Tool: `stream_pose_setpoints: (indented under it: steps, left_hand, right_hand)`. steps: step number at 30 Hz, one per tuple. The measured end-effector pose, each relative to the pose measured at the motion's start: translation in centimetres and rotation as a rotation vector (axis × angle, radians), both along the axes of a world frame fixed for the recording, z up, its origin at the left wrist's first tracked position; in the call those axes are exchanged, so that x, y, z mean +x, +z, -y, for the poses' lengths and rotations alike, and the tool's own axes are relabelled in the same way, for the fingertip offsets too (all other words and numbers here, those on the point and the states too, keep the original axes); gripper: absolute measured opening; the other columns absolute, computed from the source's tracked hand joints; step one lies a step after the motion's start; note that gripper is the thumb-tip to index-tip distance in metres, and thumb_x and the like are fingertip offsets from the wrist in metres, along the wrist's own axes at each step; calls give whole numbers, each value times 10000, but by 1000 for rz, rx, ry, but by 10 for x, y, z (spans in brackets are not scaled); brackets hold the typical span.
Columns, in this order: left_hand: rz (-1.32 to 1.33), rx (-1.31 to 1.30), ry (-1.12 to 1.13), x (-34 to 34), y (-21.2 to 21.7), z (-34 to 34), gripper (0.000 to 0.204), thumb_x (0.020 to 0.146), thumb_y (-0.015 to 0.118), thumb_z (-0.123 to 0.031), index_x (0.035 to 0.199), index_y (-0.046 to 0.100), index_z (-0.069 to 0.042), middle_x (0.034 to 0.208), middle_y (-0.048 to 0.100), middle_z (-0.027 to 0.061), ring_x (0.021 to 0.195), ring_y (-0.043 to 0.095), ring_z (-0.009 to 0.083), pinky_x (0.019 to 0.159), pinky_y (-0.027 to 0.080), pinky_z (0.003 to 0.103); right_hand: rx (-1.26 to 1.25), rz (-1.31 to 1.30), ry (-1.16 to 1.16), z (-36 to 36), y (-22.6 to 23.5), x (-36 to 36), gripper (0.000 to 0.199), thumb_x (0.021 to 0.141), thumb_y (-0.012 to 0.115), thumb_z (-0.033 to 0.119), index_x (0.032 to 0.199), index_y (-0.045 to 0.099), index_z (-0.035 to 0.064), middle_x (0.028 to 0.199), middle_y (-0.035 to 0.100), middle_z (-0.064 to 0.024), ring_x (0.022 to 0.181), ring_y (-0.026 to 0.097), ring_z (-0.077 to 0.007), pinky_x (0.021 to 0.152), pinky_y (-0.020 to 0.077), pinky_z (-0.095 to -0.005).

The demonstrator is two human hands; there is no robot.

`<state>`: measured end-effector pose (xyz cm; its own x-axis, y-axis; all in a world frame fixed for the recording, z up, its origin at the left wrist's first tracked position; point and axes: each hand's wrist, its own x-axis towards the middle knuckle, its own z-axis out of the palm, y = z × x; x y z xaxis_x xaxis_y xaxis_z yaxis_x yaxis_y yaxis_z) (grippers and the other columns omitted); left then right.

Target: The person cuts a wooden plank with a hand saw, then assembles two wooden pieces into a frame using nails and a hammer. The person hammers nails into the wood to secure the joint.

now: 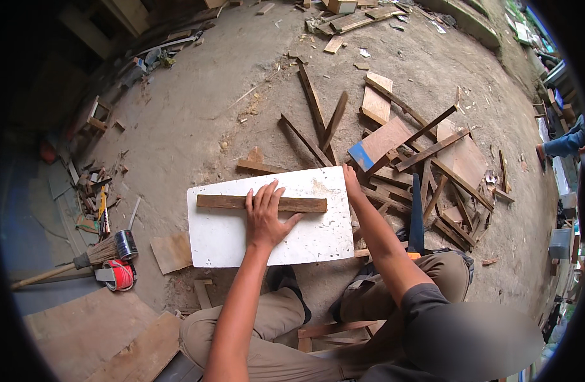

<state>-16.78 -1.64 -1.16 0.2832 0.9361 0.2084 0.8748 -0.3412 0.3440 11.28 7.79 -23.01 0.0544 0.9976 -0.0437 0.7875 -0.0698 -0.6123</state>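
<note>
Strip [299,205]: brown wood, lies directly under the left hand [265,219], on the white board [305,248]. Long axis runs left-right, close to square across the left fingers. One end extends to the left of them; the other extends right, toward the right hand [353,183], and stops short of it.

Left is the nearer hand, in contact. Its fingers are spread and laid over the strip, tips at or past the far edge; thumb splayed out to the right, by the near edge. Open hand resting on top, not a closed fist. Whether the thumb touches the strip: cannot tell.

Right hand at the board's far right corner, ahead and right of the left fingers. Its fingertips are mostly hidden; cannot tell if they close on the board.

Saw [417,213]: right of the right fingers and nearer the body, blade pointing away. Wood pile [454,167]: beyond and right of the right fingers. Tin [126,244] and brush [103,253]: well left of the left fingers.

Labels: none legible on strip, board or saw. Pale marks on the tin, too small to read.
</note>
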Motion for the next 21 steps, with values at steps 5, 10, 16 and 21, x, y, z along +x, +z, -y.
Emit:
stream_pose_setpoints:
  steps: [5, 10, 16, 21]
  left_hand:
    - [-4, 11, -1, 0, 0, -1, 760, 722, 784, -534, 1304, 520, -123, 1432, 485, 73, 1370, 398, 254, 1204, 165, 534]
    - [-5, -3, 20, -3, -2, 1, 740, 729, 777, -534, 1294, 528, -126, 1435, 482, 73, 1371, 396, 258, 1200, 175, 531]
    - [12, 31, 20, -1, 0, 3, 695, 747, 770, -516, 1273, 540, -124, 1429, 486, 68, 1362, 405, 253, 1197, 184, 525]
    - [14, 61, 3, 4, -2, 1, 680, 756, 767, -506, 1270, 543, -123, 1416, 498, 65, 1360, 408, 246, 1199, 186, 516]
  right_hand:
    - [-278, 143, -83, -17, 1, -8, 356, 892, 593, 150, 1186, 489, -23, 1162, 547, -280, 1083, 589, -436, 898, 483, -538]
    - [-426, 4, -340, -30, 13, -15, 546, 829, 679, 237, 1255, 490, -47, 1269, 547, -304, 1155, 583, -454, 990, 444, -539]
    - [-192, -287, -193, -46, 59, 31, 328, 665, 688, 196, 708, 615, -121, 626, 635, -192, 643, 678, -277, 553, 494, -409]
    - [-129, -363, -53, -77, 115, 46, 304, 762, 722, 155, 969, 642, -54, 840, 662, -80, 767, 597, -152, 680, 497, -334]
